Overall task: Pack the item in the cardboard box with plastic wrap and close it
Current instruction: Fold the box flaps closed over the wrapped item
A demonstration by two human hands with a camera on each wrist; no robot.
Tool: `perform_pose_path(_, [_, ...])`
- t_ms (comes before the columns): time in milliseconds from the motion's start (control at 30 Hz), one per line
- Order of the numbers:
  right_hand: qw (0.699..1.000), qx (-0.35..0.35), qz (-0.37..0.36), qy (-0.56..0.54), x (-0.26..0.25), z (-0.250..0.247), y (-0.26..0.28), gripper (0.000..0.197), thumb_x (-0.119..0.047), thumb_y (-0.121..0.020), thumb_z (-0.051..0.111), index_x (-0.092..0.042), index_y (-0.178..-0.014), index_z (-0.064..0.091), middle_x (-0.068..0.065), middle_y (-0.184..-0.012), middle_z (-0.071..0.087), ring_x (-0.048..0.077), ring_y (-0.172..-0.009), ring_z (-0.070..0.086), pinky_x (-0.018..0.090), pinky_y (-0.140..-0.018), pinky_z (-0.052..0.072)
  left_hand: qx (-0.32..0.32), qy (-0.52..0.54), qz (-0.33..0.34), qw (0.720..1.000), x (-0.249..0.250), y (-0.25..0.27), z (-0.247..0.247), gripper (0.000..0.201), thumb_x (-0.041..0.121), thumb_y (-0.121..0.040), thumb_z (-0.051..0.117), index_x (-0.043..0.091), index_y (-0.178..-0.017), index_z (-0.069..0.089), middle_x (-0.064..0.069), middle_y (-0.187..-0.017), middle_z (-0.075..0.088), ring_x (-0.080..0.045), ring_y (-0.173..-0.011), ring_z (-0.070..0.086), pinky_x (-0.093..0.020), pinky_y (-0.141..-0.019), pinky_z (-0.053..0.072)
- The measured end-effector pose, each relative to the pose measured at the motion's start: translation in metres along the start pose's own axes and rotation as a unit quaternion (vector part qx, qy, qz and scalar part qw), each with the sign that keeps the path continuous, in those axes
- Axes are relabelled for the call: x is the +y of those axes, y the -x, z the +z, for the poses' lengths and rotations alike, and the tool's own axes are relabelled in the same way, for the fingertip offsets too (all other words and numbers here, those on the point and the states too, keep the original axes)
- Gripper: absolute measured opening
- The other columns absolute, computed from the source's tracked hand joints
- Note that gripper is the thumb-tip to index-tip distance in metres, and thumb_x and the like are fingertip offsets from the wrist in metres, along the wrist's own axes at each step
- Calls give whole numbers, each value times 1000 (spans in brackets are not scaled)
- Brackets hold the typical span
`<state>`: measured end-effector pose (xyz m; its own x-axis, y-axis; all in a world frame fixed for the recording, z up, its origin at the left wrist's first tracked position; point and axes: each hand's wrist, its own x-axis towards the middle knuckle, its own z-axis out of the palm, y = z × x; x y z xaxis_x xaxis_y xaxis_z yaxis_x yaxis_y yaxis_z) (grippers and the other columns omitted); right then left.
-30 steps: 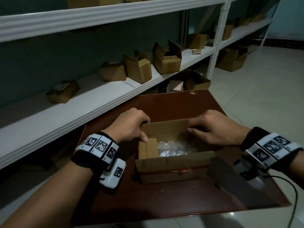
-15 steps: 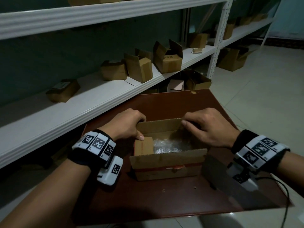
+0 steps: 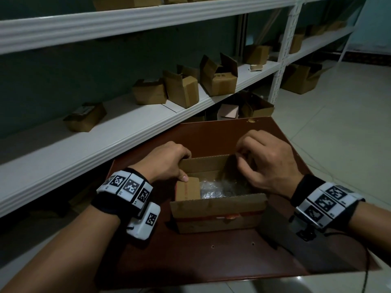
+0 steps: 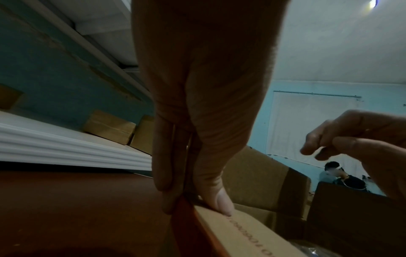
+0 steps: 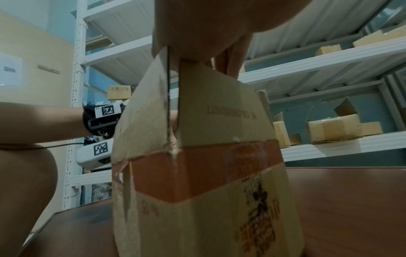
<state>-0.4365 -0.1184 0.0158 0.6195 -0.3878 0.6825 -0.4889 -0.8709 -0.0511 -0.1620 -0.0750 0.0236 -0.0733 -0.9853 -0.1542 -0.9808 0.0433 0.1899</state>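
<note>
On a dark red-brown desk (image 3: 203, 259) beside white shelving sits an open cardboard box (image 3: 218, 216), its long flaps standing up. Inside the box lies crinkled clear plastic wrap (image 3: 213, 190), filling the middle and right of the interior; what it covers cannot be made out. The left hand (image 3: 167, 163) grips the box's far left corner: its fingers curl over the outside of the far flap while the thumb (image 3: 184, 178) presses down on the short left flap (image 3: 188, 190), which is folded inward over the box's left end. The left wrist view shows the thumb tip resting on that flap's edge. The right hand (image 3: 266, 166) hovers over the box's right end with fingers curled downward, near the far flap's right corner; whether it pinches any cardboard cannot be told from these views. Both wrists wear bands with black-and-white square markers. Several other small cardboard boxes (image 3: 182, 92) stand on the shelf (image 3: 88, 142) behind the desk.
</note>
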Motion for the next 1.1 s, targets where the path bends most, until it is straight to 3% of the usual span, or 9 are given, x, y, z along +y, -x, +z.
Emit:
perform_pose_path(133, [1000,-6,18,7,-2,2,2,19,-30,-94,55,-16,-81,58,-3,-72,53,12,-62,45,27,-54,41,-3,0,1,1000,1,0,-1,37,38,-71,92,28,-99,69,12,-88,64,-15,-90,62,-32,-69,42])
perform_pose_path(300, [994,-17,19,-105,3,1,3,29,-30,-97,53,-19,-71,61,-12,-58,49,6,-47,43,17,-46,35,-5,2,-1,1000,1,2,-1,40,38,-72,92,27,-103,70,7,-96,70,-17,-93,64,-33,-72,47])
perform_pose_path(367, [987,-20,22,-155,5,0,2,28,-29,-97,56,-18,-72,64,-11,-59,55,4,-49,48,17,-46,38,-5,-5,0,1000,2,2,-1,39,39,-73,91,28,-103,70,7,-97,70,-17,-94,63,-32,-71,45])
perform_pose_path(467, [978,-40,29,-204,6,5,3,27,-29,-96,56,-16,-76,69,-7,-62,62,7,-52,56,26,-47,45,-7,-11,5,1000,2,1,-1,39,40,-74,90,30,-105,70,8,-97,69,-17,-93,64,-32,-71,45])
perform_pose_path(633, [957,-176,60,-223,0,11,4,24,-32,-95,56,-19,-86,73,-9,-75,70,7,-66,67,26,-61,56,-6,-14,21,1000,3,3,-2,38,38,-75,90,31,-105,69,10,-93,67,-16,-93,63,-31,-70,42])
perform_pose_path(733, [938,-238,86,-237,2,10,3,21,-35,-96,58,-24,-86,73,-11,-76,70,8,-69,66,22,-61,53,2,3,42,999,7,5,-4,46,33,-74,91,34,-112,67,14,-100,68,-11,-97,61,-31,-75,44])
perform_pose_path(800, [931,-267,82,-234,2,9,2,25,-42,-97,56,-28,-84,71,-9,-72,68,10,-64,64,23,-56,50,4,23,55,998,10,7,-5,50,29,-73,92,36,-116,67,15,-105,69,-8,-99,62,-32,-80,51])
perform_pose_path(933, [919,-296,87,-246,2,5,-1,55,-71,-91,42,-25,-82,70,0,-70,67,13,-57,57,30,-53,44,4,41,84,996,14,9,-4,51,20,-74,91,35,-117,67,15,-104,69,-3,-95,64,-27,-81,54])
perform_pose_path(1100, [891,-371,80,-249,4,-3,-1,63,-84,-69,61,-31,-102,70,-11,-95,71,5,-84,67,38,-71,58,3,30,88,996,17,8,-4,46,17,-75,90,31,-113,68,13,-103,70,-6,-95,66,-28,-79,54])
